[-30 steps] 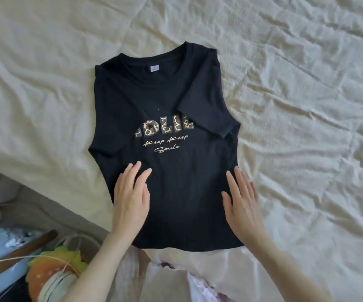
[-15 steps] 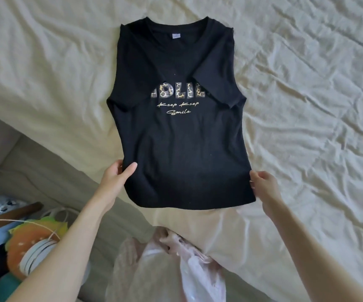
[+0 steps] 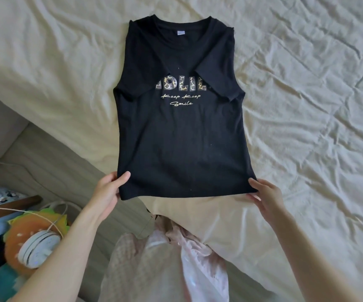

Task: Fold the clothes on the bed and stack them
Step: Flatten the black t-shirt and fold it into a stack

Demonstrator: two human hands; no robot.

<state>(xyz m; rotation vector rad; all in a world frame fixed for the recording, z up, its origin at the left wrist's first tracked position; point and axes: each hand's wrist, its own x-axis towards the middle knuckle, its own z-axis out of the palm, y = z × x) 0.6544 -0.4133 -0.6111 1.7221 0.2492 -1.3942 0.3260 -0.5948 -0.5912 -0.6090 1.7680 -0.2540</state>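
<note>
A black T-shirt (image 3: 182, 136) with leopard-print letters and gold script lies face up on the cream bed sheet (image 3: 307, 105). Both sleeves are folded inward over its chest. My left hand (image 3: 108, 190) pinches the shirt's bottom left corner, thumb on top. My right hand (image 3: 265, 195) pinches the bottom right corner. The hem is lifted a little off the sheet.
The bed's edge runs diagonally at lower left, with grey floor (image 3: 51, 171) beside it. A burger-shaped cushion (image 3: 34, 234) with a white round device and cable lies on the floor. Pink and beige fabric (image 3: 171, 262) hangs below the hem, near my body.
My hands left the shirt's front, where they lay flat, slid down to the hem and took hold of its two bottom corners. The view shifted, so the shirt sits higher in frame.
</note>
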